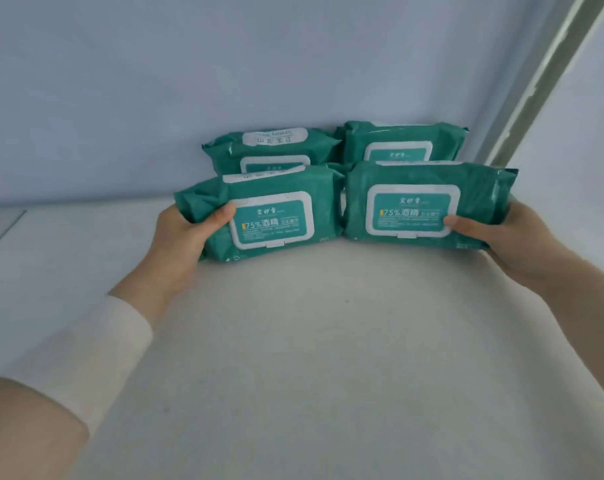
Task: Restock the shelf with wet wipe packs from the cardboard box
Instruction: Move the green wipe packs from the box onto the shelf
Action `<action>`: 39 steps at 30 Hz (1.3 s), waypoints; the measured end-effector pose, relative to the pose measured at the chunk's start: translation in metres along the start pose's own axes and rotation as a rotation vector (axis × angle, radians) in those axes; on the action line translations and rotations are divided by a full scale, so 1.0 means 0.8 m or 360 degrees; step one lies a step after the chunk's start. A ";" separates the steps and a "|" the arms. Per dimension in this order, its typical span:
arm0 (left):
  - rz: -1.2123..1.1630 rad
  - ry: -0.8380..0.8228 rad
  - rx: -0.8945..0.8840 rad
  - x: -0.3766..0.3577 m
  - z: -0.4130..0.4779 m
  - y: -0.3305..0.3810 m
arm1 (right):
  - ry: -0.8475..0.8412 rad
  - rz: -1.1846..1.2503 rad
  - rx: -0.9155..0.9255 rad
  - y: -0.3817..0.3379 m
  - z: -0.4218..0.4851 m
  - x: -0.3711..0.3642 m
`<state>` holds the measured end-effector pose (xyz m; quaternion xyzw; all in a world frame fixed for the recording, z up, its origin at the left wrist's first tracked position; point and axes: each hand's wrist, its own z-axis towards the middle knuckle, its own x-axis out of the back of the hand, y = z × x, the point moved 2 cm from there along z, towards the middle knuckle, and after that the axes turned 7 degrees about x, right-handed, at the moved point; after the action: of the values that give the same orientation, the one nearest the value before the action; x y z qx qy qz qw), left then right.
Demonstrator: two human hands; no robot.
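Observation:
Several teal wet wipe packs with white flip lids stand on the white shelf (311,341). My left hand (186,237) grips the left end of the front left pack (276,209), thumb on its face. My right hand (501,244) grips the right end of the front right pack (421,202), thumb on the lid label. Both front packs lean back with their lower edges on the shelf. Behind them stand a back left pack (276,147) and a back right pack (400,140), against the rear wall. The cardboard box is out of view.
A pale blue back wall (224,81) closes the shelf behind the packs. A grey-white upright post (549,81) runs diagonally at the right. Bare shelf surface lies in front of the packs and to their left.

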<state>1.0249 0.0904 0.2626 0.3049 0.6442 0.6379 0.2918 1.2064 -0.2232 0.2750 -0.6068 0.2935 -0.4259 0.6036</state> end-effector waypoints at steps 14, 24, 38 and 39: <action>0.0434 0.0381 -0.0263 -0.007 0.057 -0.004 | 0.0462 -0.0565 0.0128 0.037 0.083 0.007; 0.1094 0.0679 -0.0315 -0.019 -0.014 0.019 | 0.0530 -0.1336 -0.0063 -0.010 -0.023 -0.055; 0.2559 -0.0642 -0.0732 -0.121 -0.312 0.059 | 0.0011 -0.2437 -0.0328 -0.090 -0.370 -0.050; 0.2570 -0.0683 -0.0778 -0.128 -0.334 0.061 | 0.0006 -0.2432 -0.0327 -0.092 -0.394 -0.043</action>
<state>0.8877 -0.1596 0.3146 0.7110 0.0071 0.6989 -0.0774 0.9042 -0.3384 0.3132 -0.6933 -0.1678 -0.6961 0.0820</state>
